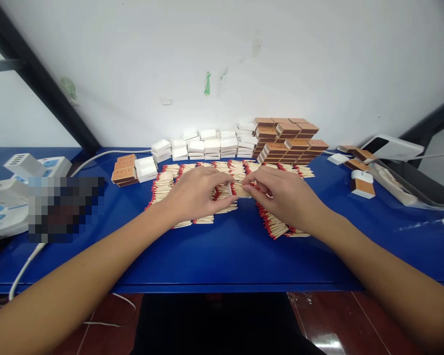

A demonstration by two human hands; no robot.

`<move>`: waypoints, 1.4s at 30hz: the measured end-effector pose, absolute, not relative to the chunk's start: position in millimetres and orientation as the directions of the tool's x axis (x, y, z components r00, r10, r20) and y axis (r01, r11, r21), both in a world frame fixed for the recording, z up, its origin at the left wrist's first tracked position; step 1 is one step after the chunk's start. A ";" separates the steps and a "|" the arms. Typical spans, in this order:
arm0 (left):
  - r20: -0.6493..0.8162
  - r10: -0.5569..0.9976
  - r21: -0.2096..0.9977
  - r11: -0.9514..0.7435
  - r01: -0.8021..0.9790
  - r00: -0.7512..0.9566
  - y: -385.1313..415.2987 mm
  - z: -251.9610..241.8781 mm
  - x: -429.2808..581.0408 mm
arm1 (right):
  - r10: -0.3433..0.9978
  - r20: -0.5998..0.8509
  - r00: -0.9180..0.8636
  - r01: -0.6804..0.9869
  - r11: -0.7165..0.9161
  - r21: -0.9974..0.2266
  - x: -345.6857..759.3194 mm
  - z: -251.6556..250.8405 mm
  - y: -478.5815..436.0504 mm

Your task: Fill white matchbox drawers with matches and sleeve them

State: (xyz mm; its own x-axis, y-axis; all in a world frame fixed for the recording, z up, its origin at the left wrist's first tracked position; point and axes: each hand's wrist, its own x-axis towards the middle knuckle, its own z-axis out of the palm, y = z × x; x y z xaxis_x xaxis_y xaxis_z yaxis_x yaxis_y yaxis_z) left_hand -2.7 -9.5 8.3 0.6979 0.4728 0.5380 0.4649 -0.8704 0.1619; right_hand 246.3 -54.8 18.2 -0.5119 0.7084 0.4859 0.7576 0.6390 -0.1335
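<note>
My left hand pinches a small white matchbox tray between thumb and fingers, partly hidden by the hand. Close by on the right, the thumb and fingertips of my right hand are closed on the ends of several matches beside the tray. Beneath and around both hands lie rows of loose red-tipped matches, with another bunch of matchsticks below the right palm.
White matchbox trays are stacked along the wall, next to piled brown matchboxes. More boxes stand at the left. A power strip and cables are far left; a white device lies right. The blue table has a front edge.
</note>
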 end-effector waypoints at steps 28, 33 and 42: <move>0.589 0.493 0.244 -0.864 0.441 0.640 -11.2 6.8 -4.8 | 0.853 0.376 -0.362 0.702 0.514 -0.493 254.3 25.8 -43.4; 0.585 0.495 0.251 -0.864 0.437 0.642 -11.5 7.7 -5.3 | 0.859 0.367 -0.358 0.702 0.506 -0.501 252.0 22.1 -43.1; 0.582 0.493 0.262 -0.867 0.424 0.647 -12.3 9.9 -4.5 | 0.896 0.316 -0.313 0.692 0.443 -0.570 253.2 19.8 -43.3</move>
State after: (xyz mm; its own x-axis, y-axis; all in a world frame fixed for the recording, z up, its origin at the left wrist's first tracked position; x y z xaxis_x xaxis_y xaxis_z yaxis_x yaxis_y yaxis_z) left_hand -4.5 -12.3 9.9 0.6466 0.4929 0.5822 0.4245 -0.8666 0.2622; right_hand 253.2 -43.3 19.8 -0.3130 0.8958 0.3155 0.6922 0.4426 -0.5700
